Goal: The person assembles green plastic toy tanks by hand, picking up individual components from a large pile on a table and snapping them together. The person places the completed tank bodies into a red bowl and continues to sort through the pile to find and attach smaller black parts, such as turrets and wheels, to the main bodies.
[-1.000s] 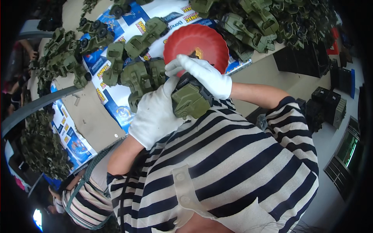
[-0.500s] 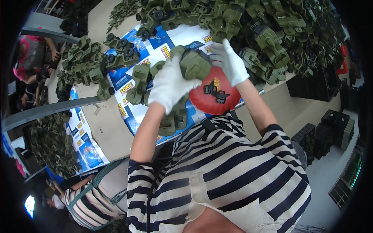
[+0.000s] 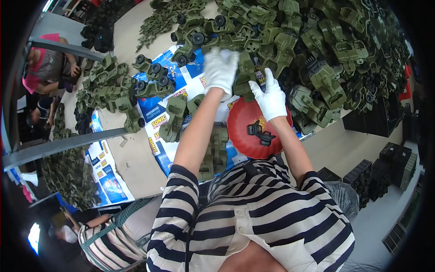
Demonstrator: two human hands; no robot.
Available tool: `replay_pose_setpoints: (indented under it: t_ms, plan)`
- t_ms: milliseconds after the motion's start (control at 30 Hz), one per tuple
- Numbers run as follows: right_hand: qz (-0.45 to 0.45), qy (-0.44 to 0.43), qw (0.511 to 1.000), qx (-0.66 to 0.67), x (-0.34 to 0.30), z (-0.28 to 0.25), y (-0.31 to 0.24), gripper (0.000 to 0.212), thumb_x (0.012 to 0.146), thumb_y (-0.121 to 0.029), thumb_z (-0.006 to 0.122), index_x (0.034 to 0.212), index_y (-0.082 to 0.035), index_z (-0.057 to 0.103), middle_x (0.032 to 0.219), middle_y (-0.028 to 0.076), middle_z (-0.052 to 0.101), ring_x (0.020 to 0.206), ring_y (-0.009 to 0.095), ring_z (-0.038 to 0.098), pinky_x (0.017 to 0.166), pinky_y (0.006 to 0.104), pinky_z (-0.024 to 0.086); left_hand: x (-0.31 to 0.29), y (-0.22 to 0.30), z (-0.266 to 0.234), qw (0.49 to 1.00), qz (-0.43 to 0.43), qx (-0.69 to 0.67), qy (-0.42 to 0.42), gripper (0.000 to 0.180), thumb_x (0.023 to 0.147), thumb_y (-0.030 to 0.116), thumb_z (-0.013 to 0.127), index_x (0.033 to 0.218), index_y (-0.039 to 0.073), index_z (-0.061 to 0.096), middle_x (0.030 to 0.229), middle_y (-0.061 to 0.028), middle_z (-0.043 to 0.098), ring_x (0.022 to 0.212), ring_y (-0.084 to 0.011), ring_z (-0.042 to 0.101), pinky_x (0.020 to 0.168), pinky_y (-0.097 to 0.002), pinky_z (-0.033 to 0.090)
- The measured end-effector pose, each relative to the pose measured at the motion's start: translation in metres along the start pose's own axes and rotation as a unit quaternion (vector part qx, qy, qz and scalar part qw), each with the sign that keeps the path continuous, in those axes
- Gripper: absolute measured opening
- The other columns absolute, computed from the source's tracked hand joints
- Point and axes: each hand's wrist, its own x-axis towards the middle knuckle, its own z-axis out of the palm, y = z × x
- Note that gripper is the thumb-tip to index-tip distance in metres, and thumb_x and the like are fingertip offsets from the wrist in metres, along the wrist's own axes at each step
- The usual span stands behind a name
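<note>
As blk pcs (image 3: pixel 266 138) in dish (image 3: pixel 238 124) suggest work remains (trucks (image 3: pixel 324 86) done: unclear), R hand (image 3: pixel 270 97) splayed, empty; L hand (image 3: pixel 220 72) blurred, grip unclear.

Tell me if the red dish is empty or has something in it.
Not empty: small black parts lie in the red dish, with bare red surface showing around them.

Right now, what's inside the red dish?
Small black parts lie near the middle of the red dish. The gloved right hand and its forearm cover its right side; anything beneath them can't be seen.
</note>
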Motion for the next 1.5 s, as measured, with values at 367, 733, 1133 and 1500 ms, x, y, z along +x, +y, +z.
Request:
replay_pose_setpoints:
  t_ms: [367,733,1133,1500]
  plan:
    - [-0.124,0.056,0.988,0.066,-0.028,-0.004,0.013,0.036,0.090,-0.016,0.067,0.124,-0.007,0.055,0.114,0.018,0.063,0.090,0.036,0.066,0.073,0.0440,0.055,0.104,-0.116,-0.061,0.976,0.037,0.180,-0.118,0.066,0.071,0.029,0.079,0.129,0.008,0.056,0.118,-0.0201,0.062,0.112,-0.0374,0.061,0.093,-0.0431,0.050]
    - [0.219,-0.340,0.648,0.646,-0.024,-0.038,-0.055,0.084,0.095,-0.033,0.069,0.157,-0.008,0.019,0.149,0.016,0.042,0.129,0.025,0.048,0.092,0.0428,0.052,-0.069,-0.031,-0.149,0.864,0.417,0.273,0.078,0.064,0.063,0.006,0.069,0.124,0.021,0.058,0.116,-0.0008,0.064,0.091,-0.0198,0.061,0.094,-0.0409,0.042]
    - [0.001,-0.535,0.753,0.383,-0.025,-0.088,-0.077,0.058,0.096,-0.032,0.064,0.142,0.000,0.048,0.131,0.010,0.059,0.119,0.015,0.056,0.103,0.0271,0.043,-0.166,0.033,-0.187,0.900,0.147,-0.194,-0.361,0.138,0.064,0.025,0.091,0.157,0.002,-0.008,0.148,-0.0258,0.044,0.139,-0.0376,0.042,0.116,-0.0386,0.033]
    - [-0.236,-0.346,0.882,-0.217,-0.097,-0.009,0.027,0.049,0.077,-0.029,0.075,0.119,-0.007,0.062,0.110,0.018,0.065,0.103,0.037,0.065,0.089,0.0447,0.052,-0.229,-0.006,-0.176,0.773,-0.214,-0.531,-0.274,0.077,0.080,0.003,0.079,0.148,0.007,0.041,0.130,-0.0037,0.061,0.112,-0.0132,0.061,0.096,-0.0298,0.049]
